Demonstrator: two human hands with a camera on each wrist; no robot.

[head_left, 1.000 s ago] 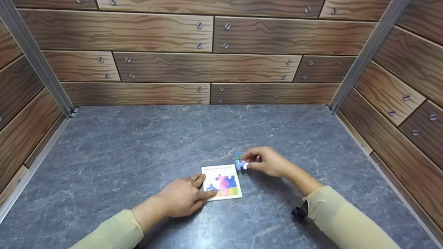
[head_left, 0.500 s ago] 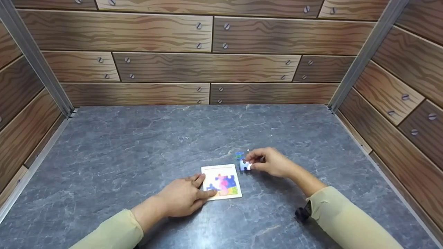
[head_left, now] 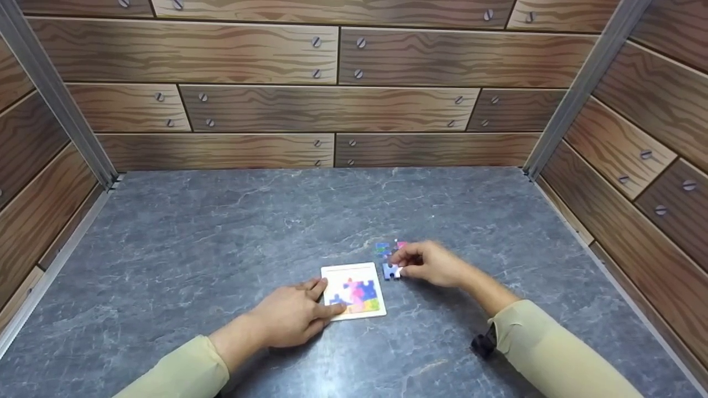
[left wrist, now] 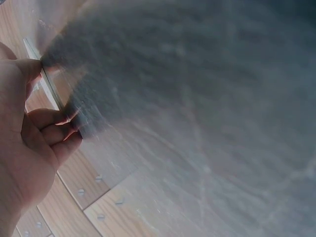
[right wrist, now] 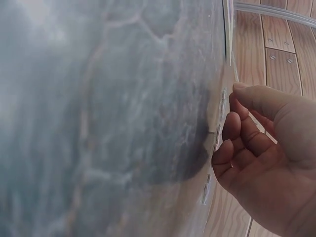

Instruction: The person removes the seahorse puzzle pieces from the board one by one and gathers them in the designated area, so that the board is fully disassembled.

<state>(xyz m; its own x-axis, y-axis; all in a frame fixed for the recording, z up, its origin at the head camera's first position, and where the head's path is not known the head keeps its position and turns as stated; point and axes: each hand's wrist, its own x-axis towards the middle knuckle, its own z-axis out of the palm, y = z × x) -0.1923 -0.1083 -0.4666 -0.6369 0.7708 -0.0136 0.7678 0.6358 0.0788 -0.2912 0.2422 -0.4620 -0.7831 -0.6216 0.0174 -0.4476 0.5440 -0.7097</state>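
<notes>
Your left hand [head_left: 292, 316] rests relaxed on the puzzle tray [head_left: 359, 266] at its nine o'clock, and at its two o'clock a blue piece [head_left: 388, 269] is pinched by your right hand [head_left: 430, 265], apparently mid-selection, so aligning its notches likely follows.

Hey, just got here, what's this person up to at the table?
They're working on a small jigsaw. The left hand rests on the left edge of a white puzzle tray, which is only partly filled. The right hand has its fingertips at a blue-and-white piece just right of the tray; whether it's pinched isn't clear. Beyond that, a blue-and-green piece and a partly hidden pink piece also lie outside the tray.
</notes>
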